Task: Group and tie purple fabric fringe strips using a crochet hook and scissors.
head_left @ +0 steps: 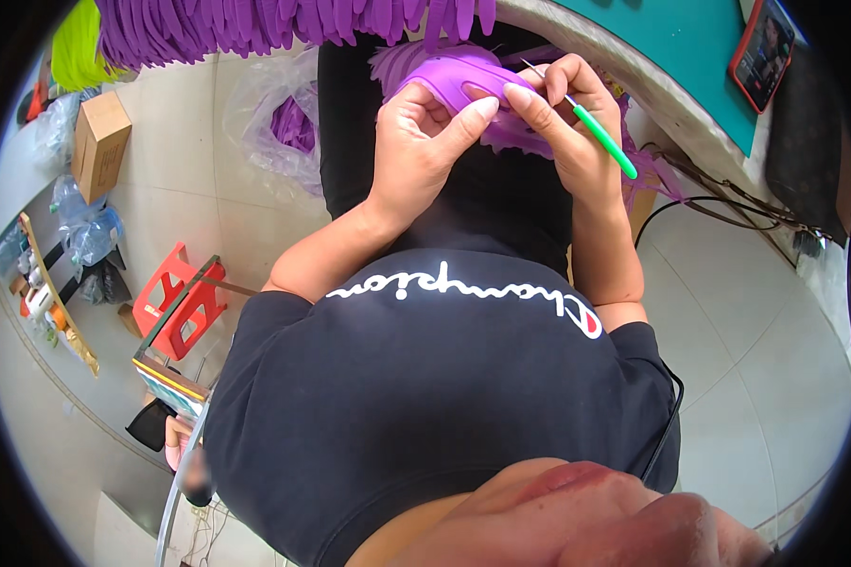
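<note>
Over my lap, both hands hold a soft, rubbery purple piece (454,74) with a slit or loop in it. My left hand (414,146) pinches its near left edge between thumb and curled fingers. On the right side, the thumb and fingertips of my right hand (577,128) press on the same piece. That hand also has a slim tool with a green handle (603,140) tucked through its fingers; its thin metal shaft points up and left, and I cannot tell the tip's exact shape. More purple pieces with thin finger-like strips (395,64) lie under and behind my hands.
Purple finger-shaped strips (293,21) hang along the far edge, beside yellow-green ones (74,49). A clear bag (255,123) with purple pieces lies on the floor. At left are a cardboard box (102,142) and red stool (172,302). A phone (764,59) rests on the teal mat (667,57).
</note>
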Motion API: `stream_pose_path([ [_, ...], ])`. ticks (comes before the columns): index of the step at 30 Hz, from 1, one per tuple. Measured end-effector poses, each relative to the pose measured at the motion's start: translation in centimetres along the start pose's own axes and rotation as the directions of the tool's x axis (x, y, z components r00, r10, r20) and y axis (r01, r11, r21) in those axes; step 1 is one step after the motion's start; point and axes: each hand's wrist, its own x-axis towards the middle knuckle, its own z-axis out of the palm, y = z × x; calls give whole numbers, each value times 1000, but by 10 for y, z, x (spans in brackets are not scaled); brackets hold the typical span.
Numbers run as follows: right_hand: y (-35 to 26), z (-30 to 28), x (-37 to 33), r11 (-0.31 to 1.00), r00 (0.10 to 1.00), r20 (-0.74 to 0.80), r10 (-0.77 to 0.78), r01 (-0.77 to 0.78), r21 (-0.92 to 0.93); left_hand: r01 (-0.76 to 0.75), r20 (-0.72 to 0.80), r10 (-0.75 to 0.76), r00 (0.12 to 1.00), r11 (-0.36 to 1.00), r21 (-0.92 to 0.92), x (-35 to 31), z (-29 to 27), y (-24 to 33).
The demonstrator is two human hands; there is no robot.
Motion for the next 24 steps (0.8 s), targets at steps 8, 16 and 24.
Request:
stream_pose_path([
  [8, -3, 1, -2, 999, 1000, 1, -8, 8, -41, 17, -7, -18, 1000, 1000, -7, 1, 2, -1],
  [16, -6, -5, 1, 984, 999, 8, -47, 45, 173, 30, -5, -29, 1000, 954, 299, 9, -14, -22],
  [24, -7, -4, 3, 996, 996, -27, -89, 89, -15, 77, 75, -68, 995, 990, -116, 5, 6, 2],
])
